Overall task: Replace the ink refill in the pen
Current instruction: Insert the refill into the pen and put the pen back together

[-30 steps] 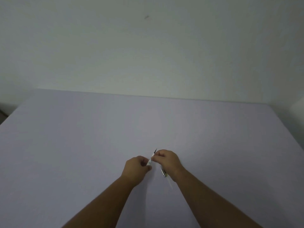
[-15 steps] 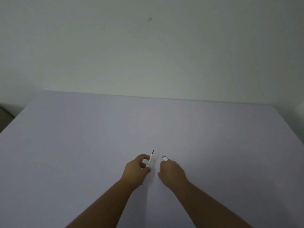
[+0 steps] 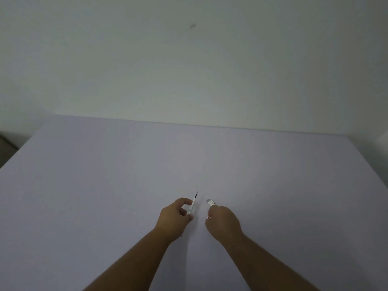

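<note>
Pale lilac covers the bench [image 3: 126,185], above whose near-middle two bare hands work close together without touching. The left hand [image 3: 175,217] pinches a slim white pen part [image 3: 192,206] between thumb and fingers, its dark tip pointing up toward the bench's far edge. Just beside it, the right hand [image 3: 223,220] is curled around a silvery pen piece [image 3: 210,202], of which only a short end shows beyond the fingers, angled toward the left hand. A small gap separates the two parts. A plain whitish wall [image 3: 189,70] rises behind the far edge.
</note>
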A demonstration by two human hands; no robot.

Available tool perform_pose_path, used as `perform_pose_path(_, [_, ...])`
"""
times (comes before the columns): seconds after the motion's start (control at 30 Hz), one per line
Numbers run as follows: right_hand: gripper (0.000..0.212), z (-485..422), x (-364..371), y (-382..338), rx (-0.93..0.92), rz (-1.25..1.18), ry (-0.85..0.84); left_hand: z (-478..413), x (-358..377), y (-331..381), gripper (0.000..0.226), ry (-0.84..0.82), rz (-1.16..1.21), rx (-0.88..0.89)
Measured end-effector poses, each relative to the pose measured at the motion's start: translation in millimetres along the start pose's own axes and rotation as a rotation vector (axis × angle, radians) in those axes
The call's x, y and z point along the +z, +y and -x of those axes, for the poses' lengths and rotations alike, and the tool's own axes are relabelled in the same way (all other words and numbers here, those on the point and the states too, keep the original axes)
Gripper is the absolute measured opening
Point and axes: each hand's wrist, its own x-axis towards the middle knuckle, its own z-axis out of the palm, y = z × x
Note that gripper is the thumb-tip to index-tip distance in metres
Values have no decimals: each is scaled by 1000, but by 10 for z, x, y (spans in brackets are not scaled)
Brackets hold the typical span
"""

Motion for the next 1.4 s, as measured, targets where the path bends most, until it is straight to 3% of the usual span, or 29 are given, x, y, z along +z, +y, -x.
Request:
perform_pose_path(0.1, [22, -7, -95, -77, 77, -286, 45, 12, 3, 10, 28, -1, -22, 8])
perform_pose_path(0.27, [11, -90, -435, -224, 235, -1027, 201, 39, 12, 40, 28, -22, -65, 11])
perform_pose_path(0.33, [8, -114, -533, -253, 264, -1175, 217, 53, 15, 41, 26, -31, -87, 14])
perform_pose_path(0.53, [8, -57, -572, -273, 201, -1113, 153, 75, 28, 42, 24, -38, -103, 24])
perform_pose_path(0.73, [11, -13, -569, -251, 205, -1075, 199, 105, 14, 38, 24, -34, -106, 30])
perform_pose_path(1.07, [16, 81, -442, -281, 101, -982, 26, 117, 43, 95, 28, 28, -96, 28])
perform_pose_path(1.23, [19, 99, -434, -278, 45, -928, -47, 111, 57, 80, 8, 60, -151, 23])
perform_pose_path(1.4, [18, 77, -443, -295, 45, -857, -43, 96, 63, 100, 5, 78, -175, 42])
